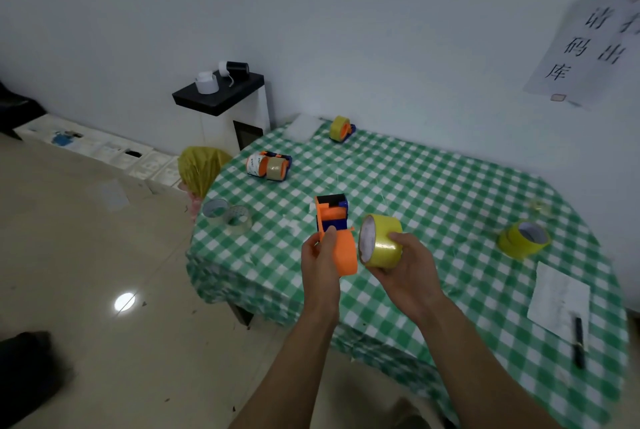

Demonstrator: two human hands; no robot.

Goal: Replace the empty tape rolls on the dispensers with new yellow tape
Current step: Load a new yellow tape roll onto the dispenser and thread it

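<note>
My left hand (320,260) grips an orange and blue tape dispenser (337,232) above the table's near left part; its orange drum carries no roll. My right hand (403,267) holds a yellow tape roll (381,243) just right of the drum, its open core facing the dispenser. Two stacked yellow rolls (523,239) lie at the right. A dispenser loaded with yellow tape (342,129) sits at the far edge. Two more dispensers (269,166) with nearly used-up rolls lie at the far left. Two empty clear cores (228,215) sit at the left edge.
The table wears a green checked cloth (433,186). A paper sheet (557,297) and a black pen (579,342) lie at the near right. A yellow bag (199,168) and a white cabinet (228,116) stand beyond the table's left side.
</note>
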